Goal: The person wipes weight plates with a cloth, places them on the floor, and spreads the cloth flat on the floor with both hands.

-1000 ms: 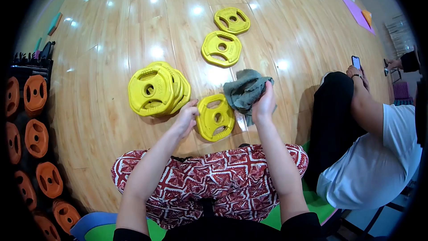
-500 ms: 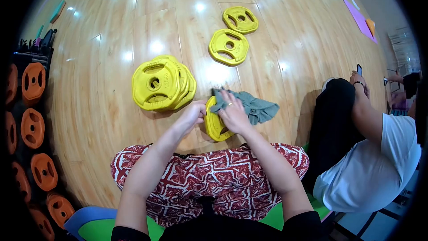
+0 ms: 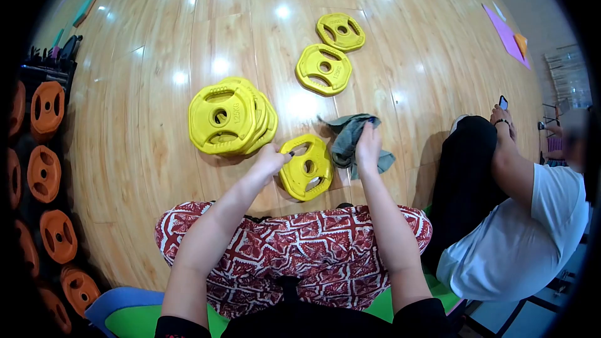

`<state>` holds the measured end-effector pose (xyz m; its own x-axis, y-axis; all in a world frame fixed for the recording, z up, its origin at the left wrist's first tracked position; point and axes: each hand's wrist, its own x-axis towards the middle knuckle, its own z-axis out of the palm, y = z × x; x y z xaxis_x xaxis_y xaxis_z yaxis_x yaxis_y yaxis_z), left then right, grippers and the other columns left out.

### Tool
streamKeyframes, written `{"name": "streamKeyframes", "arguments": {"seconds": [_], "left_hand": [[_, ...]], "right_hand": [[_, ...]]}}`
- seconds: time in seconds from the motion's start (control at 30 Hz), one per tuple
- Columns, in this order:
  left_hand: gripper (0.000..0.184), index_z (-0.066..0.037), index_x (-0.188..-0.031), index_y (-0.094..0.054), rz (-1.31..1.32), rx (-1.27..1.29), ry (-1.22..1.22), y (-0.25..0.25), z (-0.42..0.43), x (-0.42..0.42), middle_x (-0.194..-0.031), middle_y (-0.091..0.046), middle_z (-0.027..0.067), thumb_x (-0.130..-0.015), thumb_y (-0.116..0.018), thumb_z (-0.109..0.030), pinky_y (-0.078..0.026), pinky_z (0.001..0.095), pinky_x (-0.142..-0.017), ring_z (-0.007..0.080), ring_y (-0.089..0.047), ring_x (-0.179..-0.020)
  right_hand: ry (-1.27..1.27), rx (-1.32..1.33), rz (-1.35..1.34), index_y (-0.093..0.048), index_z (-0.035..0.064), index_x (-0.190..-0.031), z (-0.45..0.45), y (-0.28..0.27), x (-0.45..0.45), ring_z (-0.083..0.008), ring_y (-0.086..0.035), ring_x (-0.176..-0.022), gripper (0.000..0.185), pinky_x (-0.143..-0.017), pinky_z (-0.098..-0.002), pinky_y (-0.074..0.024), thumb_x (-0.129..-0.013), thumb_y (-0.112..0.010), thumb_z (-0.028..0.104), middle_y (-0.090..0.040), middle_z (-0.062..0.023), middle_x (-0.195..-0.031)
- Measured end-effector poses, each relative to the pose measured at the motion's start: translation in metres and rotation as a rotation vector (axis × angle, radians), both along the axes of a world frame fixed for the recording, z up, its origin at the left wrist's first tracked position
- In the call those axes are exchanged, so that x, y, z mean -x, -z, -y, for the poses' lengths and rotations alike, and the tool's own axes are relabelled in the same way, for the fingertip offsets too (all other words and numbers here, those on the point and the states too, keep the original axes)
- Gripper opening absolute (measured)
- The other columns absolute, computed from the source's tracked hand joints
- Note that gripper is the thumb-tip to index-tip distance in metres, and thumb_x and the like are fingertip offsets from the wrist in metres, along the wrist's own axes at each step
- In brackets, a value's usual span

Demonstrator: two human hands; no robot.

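A yellow weight plate (image 3: 321, 166) lies before my crossed legs, tilted slightly on the wooden floor. My left hand (image 3: 271, 160) grips its left rim, the thumb near a handle slot. To the plate's right, my right hand (image 3: 369, 149) holds a crumpled grey-green cloth (image 3: 345, 144), which hangs beside the plate and is apart from it. Left of these, a stack of yellow weight plates (image 3: 243, 111) marked 1.25KG rests on the floor. Farther off lie two more yellow plates, a nearer plate (image 3: 340, 74) and a farther plate (image 3: 354, 32), touching or nearly so.
A person in a white shirt (image 3: 501, 250) sits close on my right, holding a phone (image 3: 503, 102). Along the left edge stands a rack with several orange weight plates (image 3: 57, 236). A green mat (image 3: 134, 323) is under me. A purple sheet (image 3: 501, 31) lies far right.
My right hand has lifted the cloth off the plate and moved right, uncovering the plate's face. The plate now lies flatter, with my left hand still at its rim.
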<state>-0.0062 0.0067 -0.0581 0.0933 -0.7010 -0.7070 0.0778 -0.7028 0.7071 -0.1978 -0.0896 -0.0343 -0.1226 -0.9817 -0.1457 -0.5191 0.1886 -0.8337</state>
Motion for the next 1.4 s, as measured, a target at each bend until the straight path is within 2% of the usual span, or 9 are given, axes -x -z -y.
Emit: {"name": "streamKeyframes", "arguments": {"seconds": [0.17,0.23,0.33,0.43,1.07,1.2,1.3,1.37,1.4], "left_hand": [[0.023,0.003,-0.100,-0.051,-0.114,-0.170,-0.215,-0.001,0.004,-0.007,-0.088,-0.058,0.0109,-0.081,-0.051,-0.010,-0.050,0.0317,-0.063,0.0199,-0.058,-0.075],[0.022,0.002,-0.101,-0.051,-0.116,-0.120,-0.281,0.003,0.004,-0.008,-0.090,-0.058,0.0101,-0.082,-0.048,-0.009,-0.050,0.0335,-0.066,0.0190,-0.059,-0.078],[0.022,0.001,-0.102,-0.051,-0.151,-0.115,-0.307,0.010,0.003,-0.008,-0.092,-0.058,0.0095,-0.083,-0.048,-0.009,-0.050,0.0340,-0.067,0.0183,-0.059,-0.081],[0.022,0.001,-0.103,-0.050,-0.127,-0.121,-0.308,0.004,0.002,-0.007,-0.093,-0.058,0.0092,-0.083,-0.048,-0.010,-0.050,0.0336,-0.068,0.0186,-0.059,-0.081],[0.029,0.003,-0.109,-0.045,0.049,0.039,-0.209,0.066,-0.006,-0.005,-0.094,-0.055,0.0132,-0.083,-0.047,-0.009,-0.049,0.0362,-0.064,0.0229,-0.057,-0.081],[0.028,0.002,-0.107,-0.048,0.005,-0.052,-0.191,0.016,-0.002,-0.006,-0.093,-0.057,0.0128,-0.082,-0.050,-0.010,-0.049,0.0344,-0.065,0.0217,-0.058,-0.081],[0.028,0.002,-0.104,-0.050,-0.135,-0.134,-0.292,-0.010,0.002,-0.004,-0.092,-0.059,0.0119,-0.080,-0.054,-0.012,-0.050,0.0316,-0.066,0.0196,-0.060,-0.079],[0.027,0.003,-0.100,-0.052,-0.235,-0.135,-0.272,-0.014,0.005,-0.006,-0.090,-0.060,0.0112,-0.078,-0.058,-0.012,-0.051,0.0288,-0.066,0.0178,-0.061,-0.077],[0.028,0.005,-0.098,-0.052,-0.302,-0.065,-0.260,-0.016,0.004,-0.004,-0.089,-0.060,0.0115,-0.077,-0.059,-0.011,-0.051,0.0277,-0.065,0.0174,-0.061,-0.077]], "right_hand": [[0.167,0.199,0.236,-0.051,-0.0061,-0.080,0.002,-0.006,-0.002,-0.0246,-0.053,-0.066,0.039,-0.065,-0.0371,-0.0402,-0.088,-0.037,0.029,-0.056,-0.0165,-0.069],[-0.149,-0.054,-0.036,-0.052,-0.0044,-0.076,-0.003,-0.009,-0.006,-0.0324,-0.054,-0.065,0.037,-0.062,-0.0408,-0.0396,-0.087,-0.037,0.028,-0.054,-0.0202,-0.064],[-0.714,0.007,-0.250,-0.047,-0.0030,-0.107,-0.027,0.018,-0.018,-0.0398,-0.047,-0.099,0.038,-0.084,-0.0425,-0.0380,-0.085,-0.037,0.027,-0.047,-0.0295,-0.109],[-0.905,-0.053,-0.549,-0.038,0.0015,-0.123,-0.060,0.016,-0.024,-0.0301,-0.036,-0.118,0.046,-0.097,-0.0468,-0.0251,-0.084,-0.036,0.025,-0.039,-0.0163,-0.127],[-0.944,-0.088,-0.640,-0.024,0.0076,-0.132,-0.090,0.019,-0.017,-0.0296,-0.018,-0.128,0.053,-0.101,-0.0524,-0.0134,-0.085,-0.034,0.030,-0.028,-0.0082,-0.136],[-0.933,-0.187,-0.664,-0.020,0.0078,-0.134,-0.081,0.016,-0.025,-0.0295,-0.011,-0.130,0.055,-0.102,-0.0516,-0.0095,-0.085,-0.033,0.030,-0.023,-0.0073,-0.139],[-0.792,0.008,-0.569,-0.037,0.0065,-0.124,-0.065,0.021,-0.024,-0.0324,-0.031,-0.121,0.045,-0.098,-0.0557,-0.0155,-0.085,-0.033,0.028,-0.037,-0.0149,-0.129],[-0.842,-0.137,-0.642,-0.057,0.0051,-0.094,-0.033,0.012,-0.025,-0.0372,-0.052,-0.095,0.032,-0.087,-0.0559,-0.0312,-0.083,-0.033,0.023,-0.055,-0.0224,-0.101],[-0.560,0.148,-0.429,-0.055,0.0004,-0.067,-0.031,0.010,-0.022,-0.0429,-0.053,-0.070,0.033,-0.070,-0.0529,-0.0382,-0.083,-0.032,0.019,-0.056,-0.0248,-0.073]]}}
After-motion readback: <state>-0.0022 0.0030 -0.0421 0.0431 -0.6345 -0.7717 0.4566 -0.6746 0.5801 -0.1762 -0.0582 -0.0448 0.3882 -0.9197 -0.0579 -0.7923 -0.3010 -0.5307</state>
